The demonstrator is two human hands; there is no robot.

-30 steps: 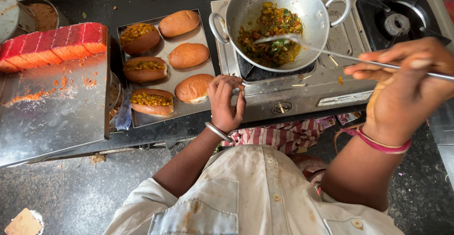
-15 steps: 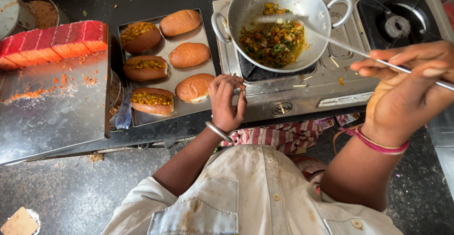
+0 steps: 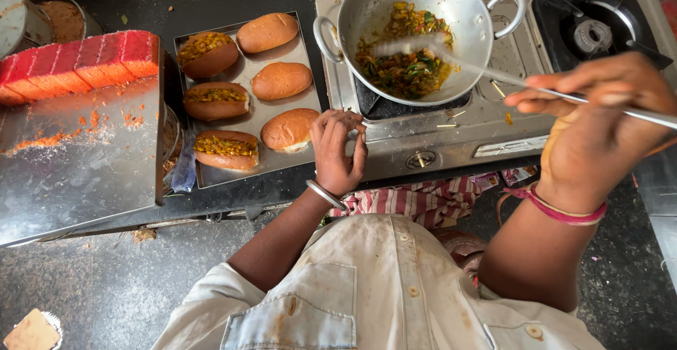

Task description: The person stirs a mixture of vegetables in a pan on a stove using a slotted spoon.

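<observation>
Long-handled spatula (image 3: 536,89) grasped in right hand (image 3: 599,121), clenched; long axis slanted up-left, blade sunk in vegetable mix inside steel pan (image 3: 486,40) on stove (image 3: 493,121). Left hand (image 3: 338,149) half-curled, nothing held, rested at stove edge beside bun tray (image 3: 243,114).

Bright, even daylight from above, with soft, short shadows. Glare sits on the steel pan (image 3: 423,11) rim and the metal tray (image 3: 70,174). The spatula's head (image 3: 409,43) smears with motion blur; wide-angle distortion bends the edges.
</observation>
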